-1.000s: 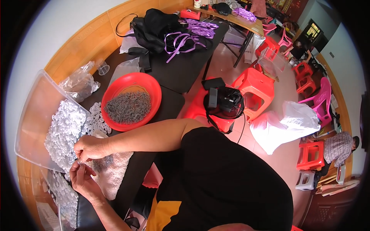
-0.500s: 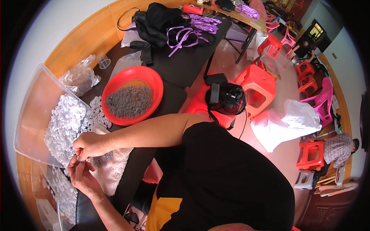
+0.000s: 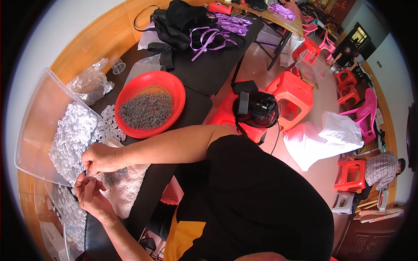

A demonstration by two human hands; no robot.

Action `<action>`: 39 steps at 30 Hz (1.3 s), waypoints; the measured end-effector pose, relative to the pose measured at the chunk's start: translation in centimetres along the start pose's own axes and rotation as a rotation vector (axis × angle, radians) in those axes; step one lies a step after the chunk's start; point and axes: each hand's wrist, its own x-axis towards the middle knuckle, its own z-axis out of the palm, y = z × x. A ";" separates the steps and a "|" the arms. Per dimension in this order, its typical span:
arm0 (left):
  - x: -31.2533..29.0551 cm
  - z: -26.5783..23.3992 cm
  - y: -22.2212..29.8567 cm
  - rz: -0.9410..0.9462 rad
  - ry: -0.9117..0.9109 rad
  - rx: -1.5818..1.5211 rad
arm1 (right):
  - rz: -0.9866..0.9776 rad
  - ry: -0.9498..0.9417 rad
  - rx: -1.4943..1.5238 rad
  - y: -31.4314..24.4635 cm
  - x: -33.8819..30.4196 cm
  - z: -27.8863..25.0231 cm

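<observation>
My right hand [image 3: 101, 157] is closed in a pinch just above my left hand [image 3: 90, 194], the fingertips of the two nearly touching. Whatever small piece lies between them is too small to name. My left hand's thumb and fingers are also pinched together. Below and beside them a pale fluffy towel [image 3: 130, 195] is spread on the table, with a few small grey pieces [image 3: 114, 176] on it. Left of my hands, a clear plastic bin [image 3: 37, 126] lies tilted, heaped with small white oval plastic pieces [image 3: 72, 139]. A red round tray [image 3: 176, 93] holds a pile of small grey metal-looking pieces [image 3: 148, 111].
Loose white pieces [image 3: 109, 126] lie between bin and tray. A second clear container [image 3: 72, 217] of white pieces stands nearer. Farther back are a black bag [image 3: 174, 30] and purple ribbons [image 3: 230, 24]. Red stools [image 3: 287, 95] and a white sack [image 3: 322, 141] stand to the right; other people sit beyond.
Both hands keep their pinch at nearly the same place, with only a slight shift of the fingers. The view has moved a little.
</observation>
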 end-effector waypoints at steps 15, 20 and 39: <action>0.0 0.3 -0.1 -0.015 0.023 -0.007 | 0.052 0.009 0.121 -0.4 -0.2 -0.6; -0.1 -1.5 -0.4 0.034 0.056 -0.039 | -0.014 -0.004 0.171 1.8 0.6 1.1; -0.4 0.5 0.8 -0.056 0.039 -0.113 | -0.024 -0.160 -0.080 -1.9 -0.2 -1.9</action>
